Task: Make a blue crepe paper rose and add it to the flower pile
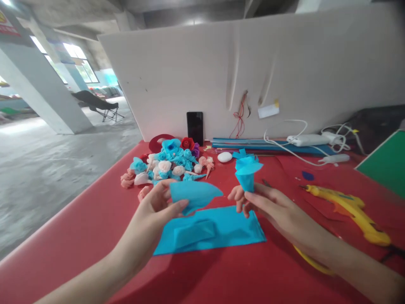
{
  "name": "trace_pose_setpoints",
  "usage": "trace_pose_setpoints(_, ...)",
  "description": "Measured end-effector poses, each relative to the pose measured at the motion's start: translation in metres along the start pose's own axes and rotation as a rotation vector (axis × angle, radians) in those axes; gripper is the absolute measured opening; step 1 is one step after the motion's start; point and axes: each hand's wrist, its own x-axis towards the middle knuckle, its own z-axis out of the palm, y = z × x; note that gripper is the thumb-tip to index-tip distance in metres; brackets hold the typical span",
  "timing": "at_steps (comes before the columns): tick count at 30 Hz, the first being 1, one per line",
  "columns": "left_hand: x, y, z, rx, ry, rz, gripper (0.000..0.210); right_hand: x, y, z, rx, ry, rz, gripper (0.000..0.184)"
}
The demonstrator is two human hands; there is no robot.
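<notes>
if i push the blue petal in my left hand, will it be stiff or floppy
Thin as it looks, the petal is probably light and may crease. It likely has some stiffness, since its tip juts beyond the left fingers without sagging.

Head view, forward and down, close above table [95, 219]

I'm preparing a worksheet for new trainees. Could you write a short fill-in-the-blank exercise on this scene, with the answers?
1. The left hand holds a petal-shaped piece whose colour is ____.
2. The right hand holds a cone-shaped flower, its narrow end pointing ____.
3. The body of the glue gun is coloured ____.
4. The top of the table is coloured ____.

Missing words: blue; down; yellow; red.
</notes>
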Motion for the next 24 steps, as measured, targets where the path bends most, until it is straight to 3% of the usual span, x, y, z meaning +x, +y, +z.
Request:
trace_pose_setpoints(2, 0.004, 0.006, 0.019, -0.025, -0.048, 0.033, 0.031, -0.004, -0.007, -0.001, 0.003, 0.086, -0.088, 0.020)
trace_pose_setpoints(5, 0.012, 0.016, 0.042, -0.069, -0.108, 0.161, 0.017, -0.008, -0.013, -0.003, -0.027, 0.150, -0.204, 0.015)
trace_pose_setpoints(10, 0.029, 0.024, 0.065, -0.147, -0.118, 0.333, 0.008, -0.008, -0.018, -0.004, -0.102, 0.174, -0.329, 0.016)
trace_pose_setpoints(16, 0.035, 0.018, 0.077, -0.228, -0.168, 0.356, 0.020, -0.008, -0.019, -0.001, -0.136, 0.211, -0.360, 0.019)
trace_pose_setpoints(24, 0.035, 0.017, 0.077, -0.262, -0.308, 0.231, 0.015, -0.011, -0.009, -0.004, -0.076, 0.223, -0.287, 0.018)
